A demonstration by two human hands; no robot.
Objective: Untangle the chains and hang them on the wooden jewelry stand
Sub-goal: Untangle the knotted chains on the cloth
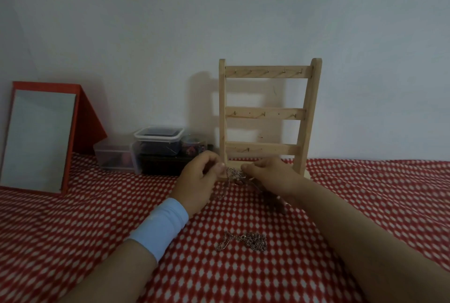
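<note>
A wooden jewelry stand [265,113] with three hooked crossbars stands upright against the wall; none of its hooks carries anything. Just in front of its base, my left hand [198,181] and my right hand [266,175] pinch a tangled silver chain [233,173] between them, and loose loops of it hang down toward the cloth. A second bunched silver chain [246,242] lies on the red dotted cloth nearer to me, between my forearms. A light blue band covers my left wrist.
A red-framed mirror [40,139] leans against the wall at the left. Clear plastic boxes [158,142] with small items and a dark box sit left of the stand. The red and white cloth [97,217] covers the whole surface.
</note>
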